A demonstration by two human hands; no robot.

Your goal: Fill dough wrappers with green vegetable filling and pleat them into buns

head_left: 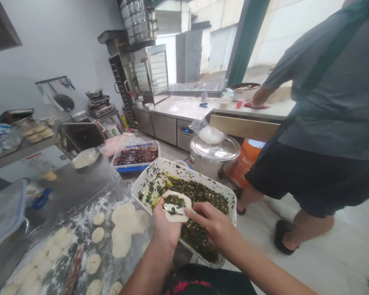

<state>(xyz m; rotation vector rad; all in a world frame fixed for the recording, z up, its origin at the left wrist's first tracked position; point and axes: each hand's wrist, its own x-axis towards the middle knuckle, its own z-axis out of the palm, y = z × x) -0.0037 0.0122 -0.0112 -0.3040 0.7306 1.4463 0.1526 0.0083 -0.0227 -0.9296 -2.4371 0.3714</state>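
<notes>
Dough wrapper [181,213], pale and floury, cupped in left hand [164,225], holds dark-green filling [174,201].

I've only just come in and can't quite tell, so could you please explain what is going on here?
A person's left hand cradles a flat dough round topped with chopped green filling, while the right hand holds a metal spreader to it, above a white tray of filling. Dough balls lie on the floured steel table beside a rolling pin. A co-worker stands at a counter, one hand on a red cloth.
</notes>
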